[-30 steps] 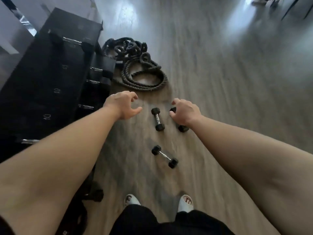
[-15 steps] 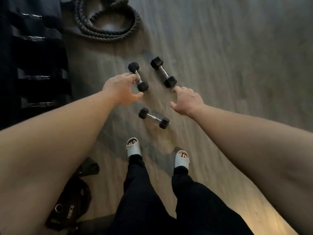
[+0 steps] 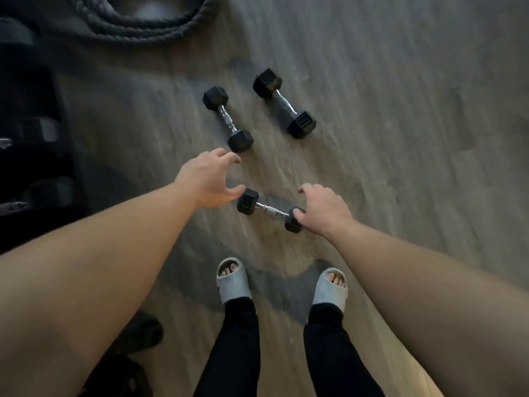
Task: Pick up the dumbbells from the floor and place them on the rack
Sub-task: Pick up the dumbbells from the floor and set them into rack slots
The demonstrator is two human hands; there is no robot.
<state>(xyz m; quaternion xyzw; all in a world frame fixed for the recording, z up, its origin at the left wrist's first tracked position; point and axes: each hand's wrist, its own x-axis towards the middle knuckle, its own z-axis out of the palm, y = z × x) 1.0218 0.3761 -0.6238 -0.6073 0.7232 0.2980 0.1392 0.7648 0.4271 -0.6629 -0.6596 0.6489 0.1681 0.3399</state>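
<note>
Three small black hex dumbbells with chrome handles lie on the wooden floor. The nearest dumbbell (image 3: 268, 210) lies crosswise just ahead of my feet. My right hand (image 3: 323, 209) hovers over its right head, fingers spread, thumb against that head. My left hand (image 3: 207, 179) is open with curled fingers, between the nearest dumbbell's left head and the near head of the left far dumbbell (image 3: 227, 119). The right far dumbbell (image 3: 284, 103) lies beside it, untouched. The dark rack (image 3: 31, 156) stands at the left edge with dumbbells on it.
A thick coiled battle rope (image 3: 148, 27) lies at the top left. My feet in grey slides (image 3: 233, 280) stand just behind the nearest dumbbell. A dark bag or weight (image 3: 134, 365) sits on the floor at the lower left.
The view has tipped down and closer to the floor. Both hands have dropped toward the nearest dumbbell; the right hand now reaches its right head.
</note>
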